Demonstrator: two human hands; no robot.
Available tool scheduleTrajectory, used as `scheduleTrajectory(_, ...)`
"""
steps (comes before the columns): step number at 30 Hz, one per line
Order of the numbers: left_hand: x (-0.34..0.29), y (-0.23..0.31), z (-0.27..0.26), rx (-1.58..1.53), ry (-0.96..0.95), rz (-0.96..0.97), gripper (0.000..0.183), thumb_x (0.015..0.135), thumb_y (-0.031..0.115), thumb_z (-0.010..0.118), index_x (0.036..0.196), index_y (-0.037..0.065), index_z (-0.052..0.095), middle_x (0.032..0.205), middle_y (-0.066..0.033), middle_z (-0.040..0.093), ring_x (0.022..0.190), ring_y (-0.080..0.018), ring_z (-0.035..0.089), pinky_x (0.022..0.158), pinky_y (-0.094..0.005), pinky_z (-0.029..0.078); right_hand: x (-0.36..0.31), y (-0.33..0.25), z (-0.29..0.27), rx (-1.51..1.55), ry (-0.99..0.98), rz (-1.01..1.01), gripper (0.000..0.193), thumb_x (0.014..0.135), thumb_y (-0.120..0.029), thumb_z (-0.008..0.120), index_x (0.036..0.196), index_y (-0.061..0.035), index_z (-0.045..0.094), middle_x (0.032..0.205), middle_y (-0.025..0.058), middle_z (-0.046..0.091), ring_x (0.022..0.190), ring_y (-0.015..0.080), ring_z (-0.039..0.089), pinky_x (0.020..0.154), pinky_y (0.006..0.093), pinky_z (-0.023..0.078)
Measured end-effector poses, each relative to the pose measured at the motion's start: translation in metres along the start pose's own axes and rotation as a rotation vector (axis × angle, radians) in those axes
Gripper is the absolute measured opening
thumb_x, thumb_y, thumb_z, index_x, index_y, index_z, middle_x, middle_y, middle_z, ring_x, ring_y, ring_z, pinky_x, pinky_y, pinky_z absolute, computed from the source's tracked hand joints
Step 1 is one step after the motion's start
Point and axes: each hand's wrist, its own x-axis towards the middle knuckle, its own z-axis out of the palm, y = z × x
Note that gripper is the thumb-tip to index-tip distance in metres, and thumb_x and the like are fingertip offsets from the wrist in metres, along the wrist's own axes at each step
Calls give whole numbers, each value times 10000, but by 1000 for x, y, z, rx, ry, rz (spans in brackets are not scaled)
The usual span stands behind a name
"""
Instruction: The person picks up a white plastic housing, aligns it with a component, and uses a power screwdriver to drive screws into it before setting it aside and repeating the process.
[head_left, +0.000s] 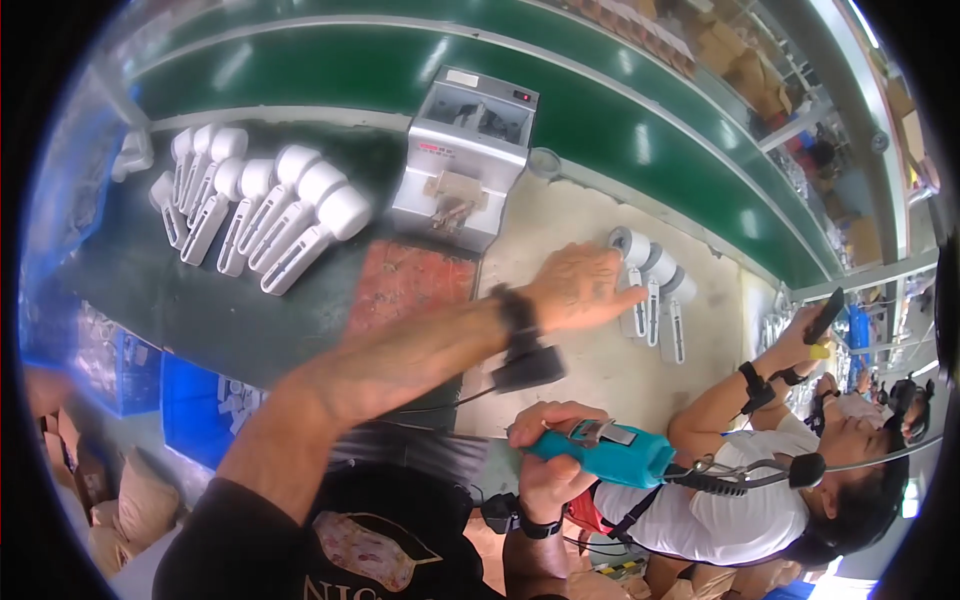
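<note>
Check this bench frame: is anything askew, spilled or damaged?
Nothing stands out. The white parts lie in a neat fanned row on the green mat, three more sit side by side by the left hand, and the grey machine stands upright. The right hand grips a teal driver. No spill or breakage shows.

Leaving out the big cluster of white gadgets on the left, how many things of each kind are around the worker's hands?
White handheld gadgets by the left hand: 3
Grey benchtop machine: 1
Teal power tool in the right hand: 1
Total: 5
</note>
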Motion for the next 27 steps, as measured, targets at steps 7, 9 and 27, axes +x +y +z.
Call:
scheduleTrajectory(7, 41, -13, 50, 103, -3, -142, 727, 855, 678, 535, 1123, 13, 655, 1131, -184, 639, 1070, -338, 616, 922, -467, 467, -13, -2, 4, -164, 120, -11, 750, 853, -663, 651, 1085, 27, 470, 697, 92, 534, 596, 198, 550, 541, 317, 462)
scheduleTrajectory(9, 35, -12, 47, 68, 128, -151, 482, 833, 497, 640, 995, 47, 702, 1043, -170, 685, 982, -345, 653, 872, -454, 494, -14, -1, 4, -188, 139, -21, 749, 850, -665, 654, 1072, 31, 485, 699, 95, 543, 589, 196, 550, 532, 311, 459)
scheduleTrajectory(27, -145, -84, -103, 117, 215, 445, 235, 756, 164, 722, 939, 33, 657, 894, -126, 633, 852, -323, 656, 745, -417, 525, 53, 41, 15, -351, 121, -3, 665, 908, -609, 623, 1077, 27, 522, 724, 78, 576, 693, 228, 623, 610, 315, 505)
